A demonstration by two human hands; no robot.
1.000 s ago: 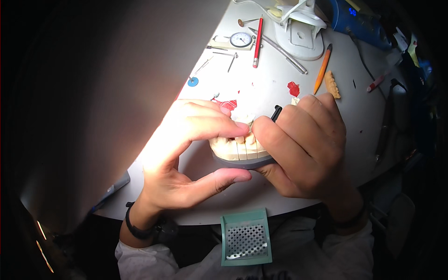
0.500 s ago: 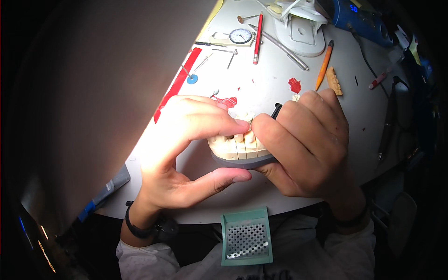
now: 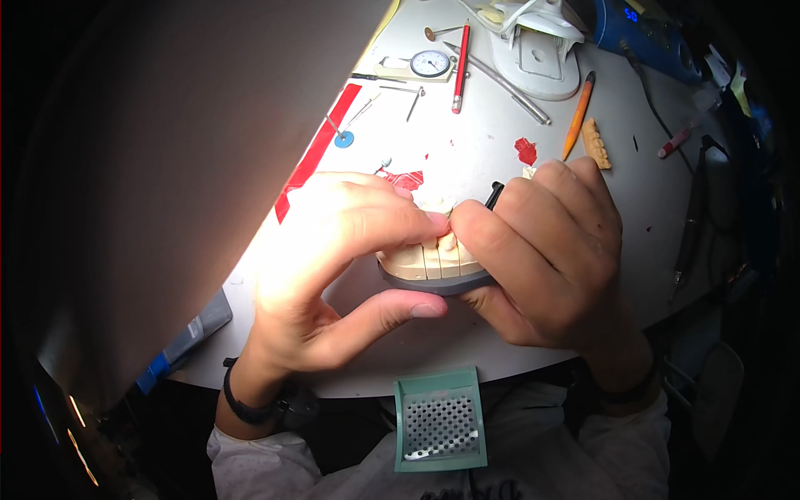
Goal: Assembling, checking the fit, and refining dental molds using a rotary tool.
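Observation:
Between my hands is a cream plaster dental model (image 3: pixel 410 265) on a dark grey base (image 3: pixel 417 284), with thin vertical cuts in its front. My left hand (image 3: pixel 333 250) curls around its left side: the index fingertip presses on the teeth and the thumb lies at the base's lower edge. On the right, my right hand (image 3: pixel 550 250) grips the model, fingers folded over the top and thumb under the base. A short black piece (image 3: pixel 496 194) sticks up behind the right index finger. My fingers hide most of the teeth.
Beyond my hands lie a dial gauge (image 3: pixel 429 63), a red pencil (image 3: pixel 461 71), a metal instrument (image 3: pixel 500 85), an orange pencil (image 3: pixel 578 117), a row of model teeth (image 3: pixel 596 143) and red scraps (image 3: pixel 525 152). A large panel (image 3: pixel 192 167) blocks the left. A green perforated tray (image 3: pixel 440 421) is at the near edge.
The model has shifted and tilted slightly between my hands. My left index finger has slid a little to the right over the teeth, and the left thumb has risen slightly.

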